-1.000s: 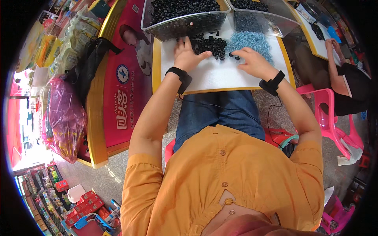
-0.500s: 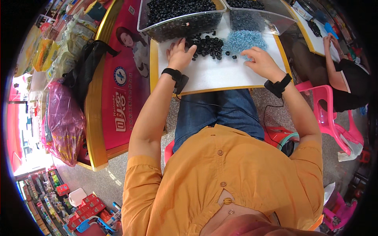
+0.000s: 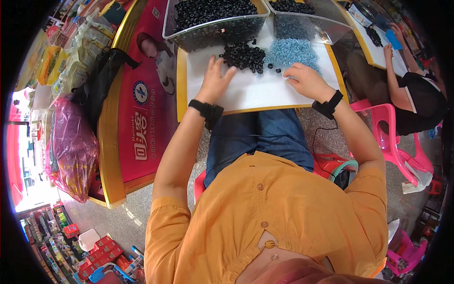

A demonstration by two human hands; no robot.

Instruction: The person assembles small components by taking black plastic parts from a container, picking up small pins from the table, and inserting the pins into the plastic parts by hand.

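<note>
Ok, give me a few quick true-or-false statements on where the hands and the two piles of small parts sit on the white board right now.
1. The left hand lies by the pile of small black ring-shaped parts. True.
2. The pile of small pale blue parts sits left of the black pile. False: it sits to the right, just beyond the right hand.
3. Both wrists carry black bands. True.
4. The clear plastic bin behind the white board holds blue parts. False: it holds black ones.
5. The right hand lifts a bin. False: it rests on the board by loose parts.
</note>
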